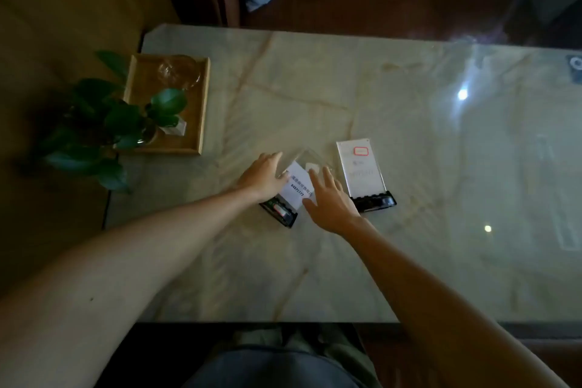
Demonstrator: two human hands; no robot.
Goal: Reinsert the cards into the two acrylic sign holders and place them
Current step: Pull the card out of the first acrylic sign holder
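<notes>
Head view, looking down on a pale marble-patterned surface (378, 261) with a glossy top.

Left hand (263, 175): fingers spread and laid flat, pressing on the left edge of a clear acrylic sign holder (310, 161) that lies tilted on the surface; thumb rests on the white printed card (297, 189). No closed grip on anything.

Right hand (330, 201): fingers extended and slightly splayed, palm down, fingertips resting on the card and on the clear panel; whether the thumb pinches the card's edge cannot be told.

Card: partly inside the clear panel, its lower end toward the holder's black base (278, 213), which sits just below the left fingers and between the two wrists.

Second sign holder (360, 168): just right of the right fingers, card already in it, red-outlined label near its top, black base toward the person.

Wooden tray (201, 104): well left of the left fingers, at the surface's corner, carrying a glass piece and a leafy potted plant (126, 123).
</notes>
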